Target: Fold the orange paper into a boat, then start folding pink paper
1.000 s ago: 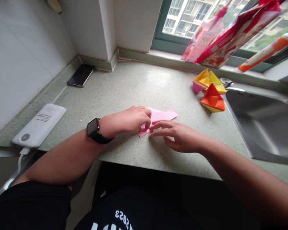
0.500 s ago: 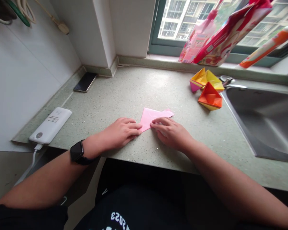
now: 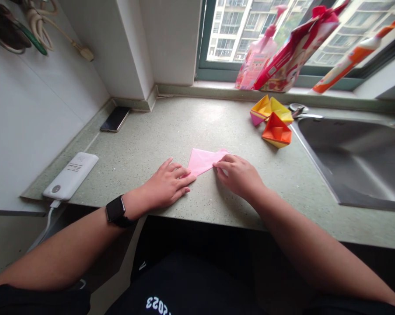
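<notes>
A folded sheet of pink paper [image 3: 202, 161] lies flat on the counter in front of me. My left hand [image 3: 169, 181] rests at its lower left corner, fingers spread and fingertips pressing on the paper. On the right, my right hand [image 3: 238, 173] pinches the paper's near right edge between thumb and fingers, and it hides part of the right end. Beyond that hand sit several folded paper shapes: an orange one [image 3: 276, 130] in front, with yellow ones [image 3: 280, 111] behind it.
A steel sink [image 3: 358, 162] with a tap [image 3: 307, 115] is set into the counter on the right. To the left lie a white power bank [image 3: 71, 175] with a cable and a black phone [image 3: 115, 119]. A pink pump bottle [image 3: 256, 61] and bags stand on the windowsill.
My right hand has slid a little rightward along the paper's edge. The fingers of my left hand have spread wider. The camera view has turned slightly to the right.
</notes>
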